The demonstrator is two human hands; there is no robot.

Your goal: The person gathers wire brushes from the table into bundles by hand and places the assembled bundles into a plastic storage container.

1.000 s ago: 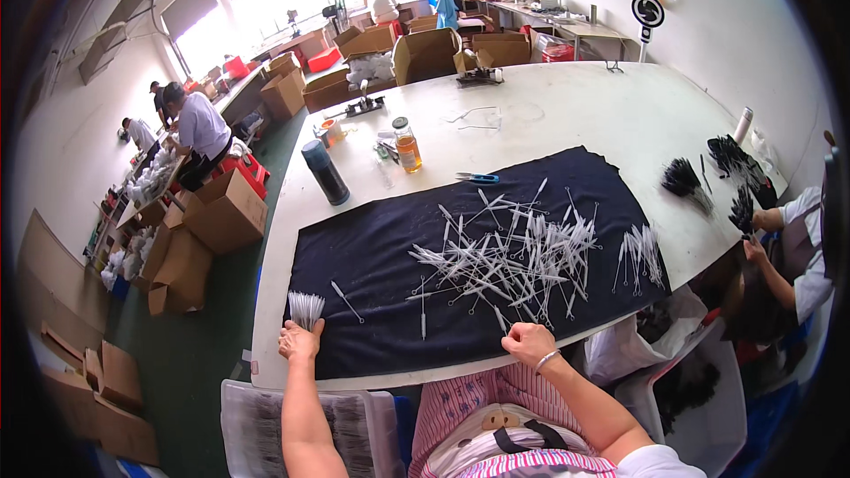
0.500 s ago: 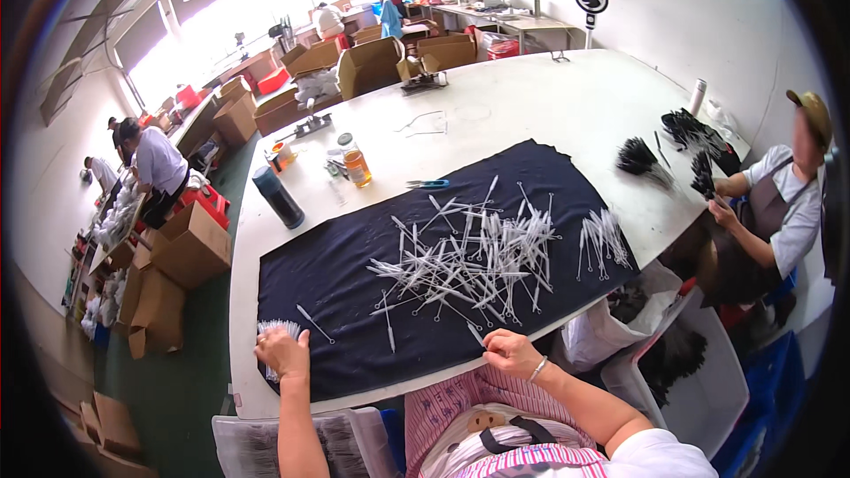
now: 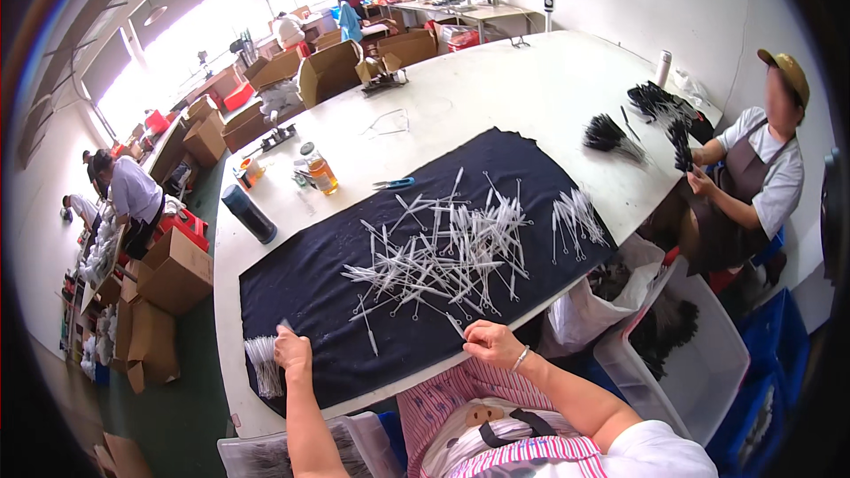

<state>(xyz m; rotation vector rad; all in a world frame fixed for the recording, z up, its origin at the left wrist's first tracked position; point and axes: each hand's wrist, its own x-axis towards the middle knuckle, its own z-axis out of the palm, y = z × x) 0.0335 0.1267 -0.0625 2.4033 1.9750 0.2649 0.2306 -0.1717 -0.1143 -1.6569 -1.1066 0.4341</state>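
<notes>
My left hand (image 3: 293,350) is closed over a small white wire brush (image 3: 284,327); only a whitish end shows past the fingers. Right beside it, a tight bundle of similar brushes (image 3: 264,365) lies at the left end of a dark cloth (image 3: 354,221). With fingers pinched, my right hand (image 3: 493,343) is at the near edge of the cloth, on the end of another brush (image 3: 455,326). A loose heap of white brushes with looped wire ends (image 3: 452,252) spreads over the middle. To its right lies a smaller group of brushes (image 3: 577,219).
Behind the cloth stand a dark bottle (image 3: 249,214), a jar of amber liquid (image 3: 320,172) and blue-handled snips (image 3: 395,183). At right, a co-worker (image 3: 744,168) handles black brushes (image 3: 680,143). Plastic bins (image 3: 686,345) stand below the table's near right edge.
My left hand has moved from the bundle onto the single brush that lay beside it, uncovering the bundle. The right hand stays at its brush. The whole view has shifted slightly.
</notes>
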